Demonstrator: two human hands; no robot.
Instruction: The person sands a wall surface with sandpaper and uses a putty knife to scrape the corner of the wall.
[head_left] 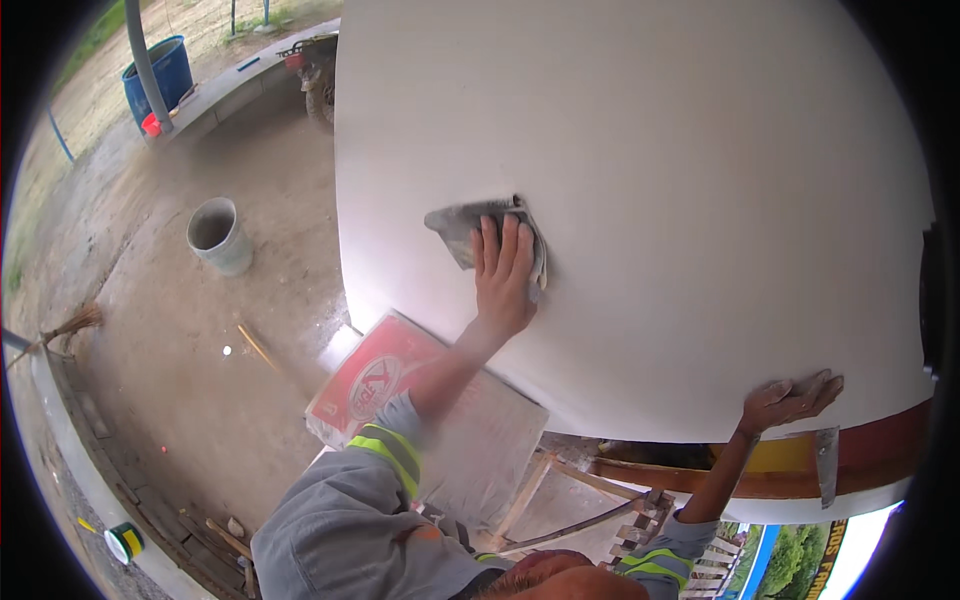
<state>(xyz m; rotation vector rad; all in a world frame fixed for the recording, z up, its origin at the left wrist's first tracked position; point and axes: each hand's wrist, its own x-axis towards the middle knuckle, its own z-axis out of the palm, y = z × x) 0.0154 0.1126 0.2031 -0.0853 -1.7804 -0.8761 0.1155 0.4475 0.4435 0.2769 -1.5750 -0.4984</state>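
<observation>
The left hand point(505, 280) lies back outward over a dark folded sheet point(455, 226), its fingers extended side by side and laid along the sheet against a white panel point(650, 230); whether the thumb also pinches the lower right edge cannot be told. The sheet lies directly beneath the fingers and projects mainly to their left; its longer direction appears to run crosswise to them, though the hand covers part of its outline. The left hand is the nearer of the two. The sheet is charcoal grey and limp, with a pointed left corner, a paler dusty patch below and stacked layers along its right edge. The right hand point(790, 402), dusted pale, is well apart to the lower right, fingers outstretched beside the panel's lower edge; its contact there is uncertain. Below the left forearm is a red-and-pale carton point(485, 430); farther left, a pale bucket point(232, 258) stands on the ground.
</observation>
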